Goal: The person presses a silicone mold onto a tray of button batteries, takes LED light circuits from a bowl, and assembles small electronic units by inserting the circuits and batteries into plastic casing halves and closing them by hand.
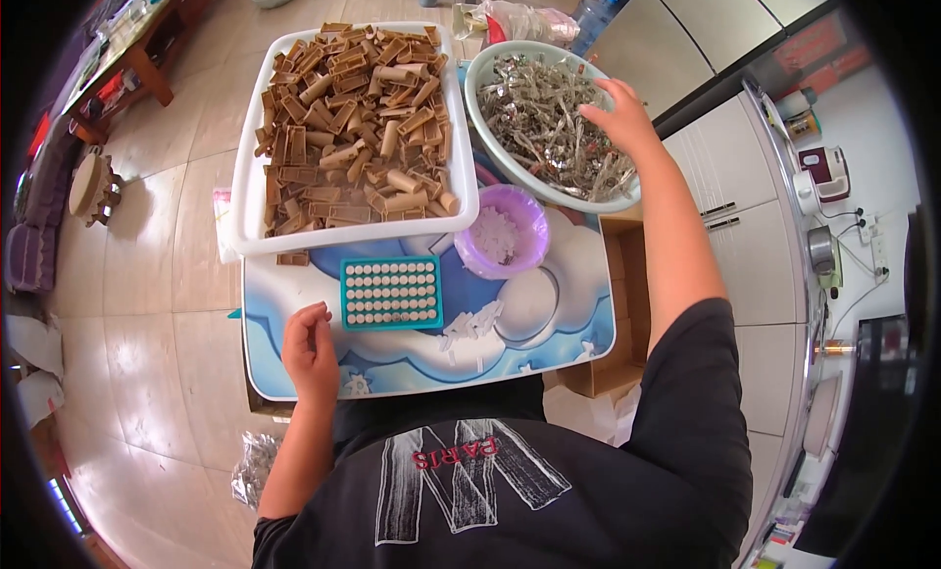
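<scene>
Reaches well forward with right arm (681, 226), spreading thumb (592, 111) and fingers (618, 87) of right hand (629, 126). Holds left hand (312, 361) nearer torso (588, 500), with fingers loosely curled.

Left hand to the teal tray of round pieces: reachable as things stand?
Probably yes. The left hand is close by the left side of the teal tray, with nothing visible between them. Whether its curled fingers already hold something is unclear.
</scene>
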Demonstrator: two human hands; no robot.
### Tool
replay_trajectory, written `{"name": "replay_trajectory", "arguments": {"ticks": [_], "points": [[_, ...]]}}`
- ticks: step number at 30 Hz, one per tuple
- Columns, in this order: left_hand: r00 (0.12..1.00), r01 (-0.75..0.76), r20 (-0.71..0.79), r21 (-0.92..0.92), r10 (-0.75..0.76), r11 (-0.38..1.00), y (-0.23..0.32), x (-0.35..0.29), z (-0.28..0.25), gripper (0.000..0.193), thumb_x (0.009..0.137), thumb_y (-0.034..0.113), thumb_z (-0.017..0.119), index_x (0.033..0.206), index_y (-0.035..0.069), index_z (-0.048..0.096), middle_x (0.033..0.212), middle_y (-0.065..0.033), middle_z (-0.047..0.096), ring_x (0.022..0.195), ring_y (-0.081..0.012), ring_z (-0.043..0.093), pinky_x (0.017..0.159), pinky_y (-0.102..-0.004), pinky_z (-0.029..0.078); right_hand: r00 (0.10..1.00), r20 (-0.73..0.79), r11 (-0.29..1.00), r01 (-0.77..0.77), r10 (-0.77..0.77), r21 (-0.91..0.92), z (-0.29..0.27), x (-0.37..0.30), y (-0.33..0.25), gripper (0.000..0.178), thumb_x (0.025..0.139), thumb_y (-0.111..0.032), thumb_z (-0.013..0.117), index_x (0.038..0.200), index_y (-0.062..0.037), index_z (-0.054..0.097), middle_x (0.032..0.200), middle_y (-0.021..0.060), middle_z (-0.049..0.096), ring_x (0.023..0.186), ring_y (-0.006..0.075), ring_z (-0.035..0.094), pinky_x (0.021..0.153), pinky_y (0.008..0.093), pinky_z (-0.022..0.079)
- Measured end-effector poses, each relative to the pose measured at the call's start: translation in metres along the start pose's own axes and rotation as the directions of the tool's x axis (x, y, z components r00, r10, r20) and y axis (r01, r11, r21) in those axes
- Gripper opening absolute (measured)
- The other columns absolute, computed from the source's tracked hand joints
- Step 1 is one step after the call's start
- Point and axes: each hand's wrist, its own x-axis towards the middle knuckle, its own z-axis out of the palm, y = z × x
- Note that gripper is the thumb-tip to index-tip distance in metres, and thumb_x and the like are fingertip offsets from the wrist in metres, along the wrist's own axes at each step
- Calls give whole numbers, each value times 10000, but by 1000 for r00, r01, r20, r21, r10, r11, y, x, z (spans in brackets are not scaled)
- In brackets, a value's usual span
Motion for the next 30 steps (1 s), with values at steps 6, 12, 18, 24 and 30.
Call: {"name": "replay_trajectory", "arguments": {"ticks": [6, 12, 18, 24, 30], "points": [[994, -80, 81, 144, 69, 986, 4, 1, -2, 137, 914, -60, 509, 1008, -24, 602, 1003, -97, 606, 878, -148, 600, 801, -255, 486, 962, 272, 995, 44, -18, -88, 45, 54, -24, 973, 619, -486, 827, 1445, -233, 381, 1558, 201, 142, 1390, 425, 252, 1132, 473, 256], [994, -89, 75, 152, 78, 984, 15, 4, 2, 131, 876, -63, 537, 968, -15, 617, 976, -122, 630, 857, -196, 606, 768, -276, 489, 855, 517, 944, 154, 21, -291, 45, 57, -38, 777, 625, -380, 827, 1314, -204, 513, 1445, 171, 362, 1253, 364, 446, 1031, 432, 386], [991, -107, 92, 174, 92, 979, 14, 4, 2, 129, 875, -57, 545, 972, -16, 620, 973, -119, 628, 845, -191, 608, 755, -266, 490, 893, 450, 986, 102, -31, -134, 18, 70, -11, 488, 704, -221, 721, 1150, -84, 578, 1068, 130, 636, 953, 289, 619, 800, 397, 502], [993, -93, 82, 163, 81, 982, 16, 3, 2, 131, 872, -63, 545, 967, -17, 622, 962, -117, 628, 828, -188, 611, 739, -264, 492, 893, 446, 980, 138, -59, -146, 29, 49, -5, 808, 653, -470, 807, 1350, -189, 513, 1424, 231, 394, 1299, 373, 403, 1071, 427, 343], [991, -106, 101, 158, 91, 982, 14, 4, 4, 136, 882, -70, 535, 983, -22, 613, 963, -111, 622, 844, -175, 611, 757, -265, 499, 916, 401, 999, -22, 1, 46, 25, 51, -2, 518, 704, -158, 797, 1193, -111, 632, 1165, 140, 637, 1029, 263, 615, 892, 367, 478]]}}
